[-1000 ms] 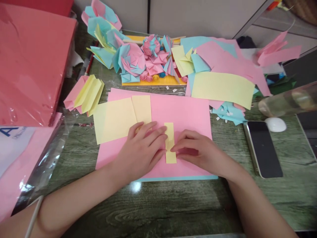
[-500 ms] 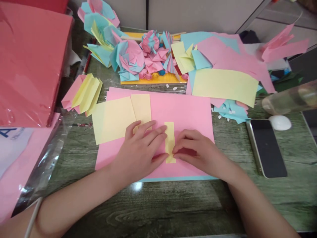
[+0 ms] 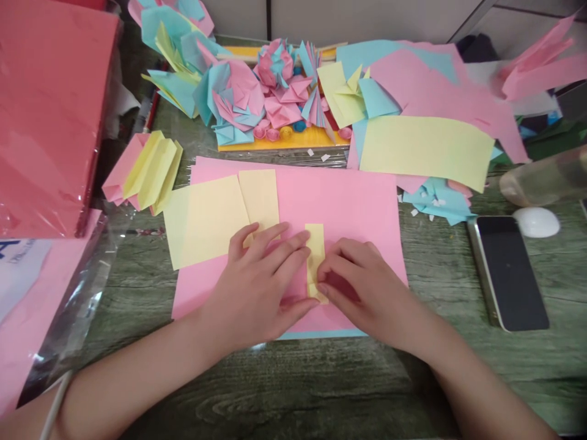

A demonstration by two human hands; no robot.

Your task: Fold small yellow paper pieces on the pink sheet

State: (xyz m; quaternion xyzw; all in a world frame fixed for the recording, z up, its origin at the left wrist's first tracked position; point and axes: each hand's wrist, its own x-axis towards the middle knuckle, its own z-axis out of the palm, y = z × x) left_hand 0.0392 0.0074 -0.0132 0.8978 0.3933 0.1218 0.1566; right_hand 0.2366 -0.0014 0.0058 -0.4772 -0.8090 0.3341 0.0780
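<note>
A narrow yellow paper strip (image 3: 315,244) lies upright on a stack of pink paper (image 3: 348,198), with a crease across its lower end. My left hand (image 3: 261,275) rests flat with fingers spread. Its fingertips press the strip's left edge, and the thumb touches the bottom end. From the right, my right hand (image 3: 362,281) pinches the strip's lower right edge between thumb and bent fingers. Beyond my left hand lie a wide yellow sheet (image 3: 206,214) and a smaller yellow piece (image 3: 261,189), partly covered by my fingers.
Folded paper flowers (image 3: 238,98) crowd a yellow board (image 3: 293,142) at the back. Accordion-folded paper (image 3: 151,174) lies left, near wrapped red paper (image 3: 46,116). Right are a phone (image 3: 509,269), a white mouse (image 3: 536,222), a clear bottle (image 3: 545,177) and blue scraps (image 3: 435,200).
My right hand has shifted slightly left and its fingers have curled more around the strip's lower edge. My left thumb has slid a little down and right. The view has shifted slightly.
</note>
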